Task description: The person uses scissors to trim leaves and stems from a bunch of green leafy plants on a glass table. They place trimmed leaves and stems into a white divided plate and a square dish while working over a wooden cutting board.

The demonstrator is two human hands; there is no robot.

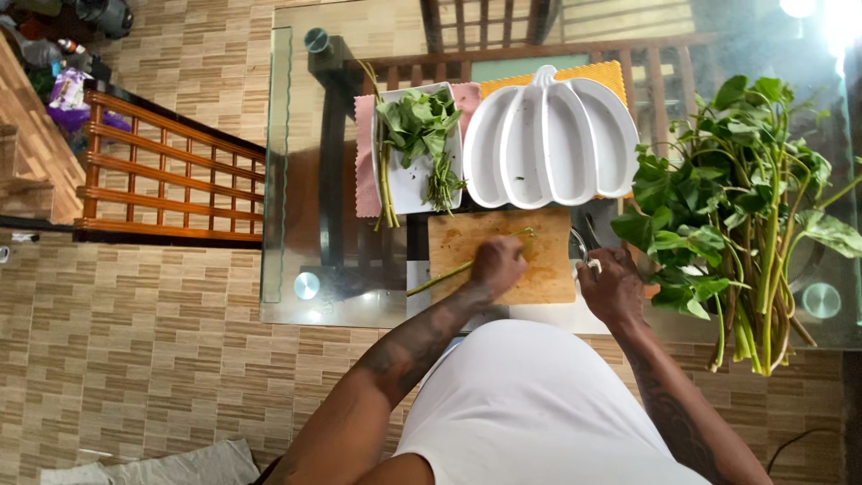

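Head view, looking down on a glass table; all places are given relative to the wooden cutting board at its near edge. Your left hand rests on the board's left half, closed around a long green stem that runs off the board's left edge toward you. Your right hand sits at the board's right edge, gripping what appears to be a pair of scissors, blades pointing away from you; whether they stand apart or together is too small to tell.

Beyond the board to the left, a square white dish holds picked leaves with a few bare stems beside them, so some of the sorting appears done. Directly beyond the board, the white pumpkin-shaped divided platter shows almost nothing in its compartments. To the board's right, a large bunch of leafy greens with long stalks lies untrimmed. Judging by that bunch against the small pile in the dish, most of the work seems to remain.
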